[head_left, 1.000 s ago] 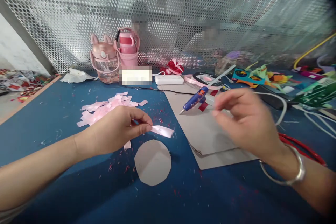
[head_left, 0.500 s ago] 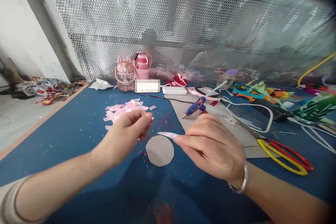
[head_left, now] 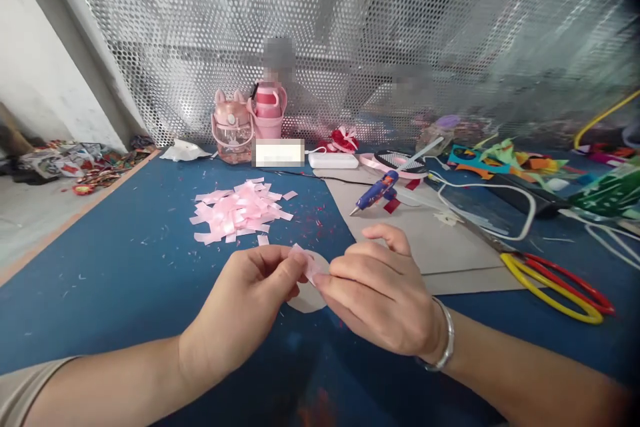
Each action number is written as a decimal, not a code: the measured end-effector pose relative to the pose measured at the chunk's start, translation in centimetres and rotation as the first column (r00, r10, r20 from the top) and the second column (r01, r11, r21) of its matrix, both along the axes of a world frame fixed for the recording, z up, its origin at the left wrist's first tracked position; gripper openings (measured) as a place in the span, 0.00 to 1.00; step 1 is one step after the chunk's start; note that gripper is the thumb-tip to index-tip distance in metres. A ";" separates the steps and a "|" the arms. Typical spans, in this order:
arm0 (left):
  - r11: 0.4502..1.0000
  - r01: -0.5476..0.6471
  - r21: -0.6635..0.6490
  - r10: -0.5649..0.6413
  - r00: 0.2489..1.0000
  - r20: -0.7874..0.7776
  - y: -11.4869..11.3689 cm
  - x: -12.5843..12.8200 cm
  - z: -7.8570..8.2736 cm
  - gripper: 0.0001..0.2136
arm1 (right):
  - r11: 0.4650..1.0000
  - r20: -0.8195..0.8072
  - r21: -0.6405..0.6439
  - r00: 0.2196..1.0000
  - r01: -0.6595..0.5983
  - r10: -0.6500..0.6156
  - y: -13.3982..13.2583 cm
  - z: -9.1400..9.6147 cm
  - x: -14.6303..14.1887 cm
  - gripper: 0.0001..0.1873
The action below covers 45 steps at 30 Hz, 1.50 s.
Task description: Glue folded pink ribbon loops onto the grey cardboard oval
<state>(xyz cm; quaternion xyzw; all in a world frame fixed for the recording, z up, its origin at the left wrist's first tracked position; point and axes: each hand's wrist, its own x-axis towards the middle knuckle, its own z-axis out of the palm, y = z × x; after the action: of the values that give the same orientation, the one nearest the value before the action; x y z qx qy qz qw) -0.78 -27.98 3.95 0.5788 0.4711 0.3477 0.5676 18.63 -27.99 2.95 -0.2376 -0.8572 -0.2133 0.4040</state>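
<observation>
A short piece of pink ribbon [head_left: 311,267] is stretched between my two hands. My left hand [head_left: 253,300] pinches its left end between thumb and forefinger, and my right hand [head_left: 380,290] grips the other end with its fingertips. Beneath the ribbon, a pale round cardboard disc [head_left: 307,298] lies on the blue table, partly covered by my fingers. Just beyond my left hand is a loose pile of cut pink ribbon pieces [head_left: 243,210]. A blue hot glue gun [head_left: 374,193] rests on grey cardboard beyond my right hand.
Scissors with yellow and red handles [head_left: 555,287] lie to the right, on the grey cardboard sheet [head_left: 450,253]. Pink bottles [head_left: 233,130], a white power bank-like box [head_left: 333,160] and a hair-brush-like item [head_left: 397,161] stand along the perforated metal screen [head_left: 200,47]. White cables [head_left: 520,203] curl at right.
My left hand has come right and down to meet my right hand, and now pinches the ribbon's other end. The view has tilted slightly.
</observation>
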 end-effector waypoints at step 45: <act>0.984 0.168 0.061 -0.173 0.981 0.086 -0.3 -0.6 -0.4 0.27 | 0.927 -0.094 -0.261 0.963 -0.268 0.252 1.0 -0.2 0.2 0.04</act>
<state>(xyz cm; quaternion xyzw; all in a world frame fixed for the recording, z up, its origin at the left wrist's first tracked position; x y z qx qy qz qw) -1.41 -28.31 3.51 0.6155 0.3840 0.3363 0.6005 18.81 -27.00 2.77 -0.1809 -0.8900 -0.0314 0.4174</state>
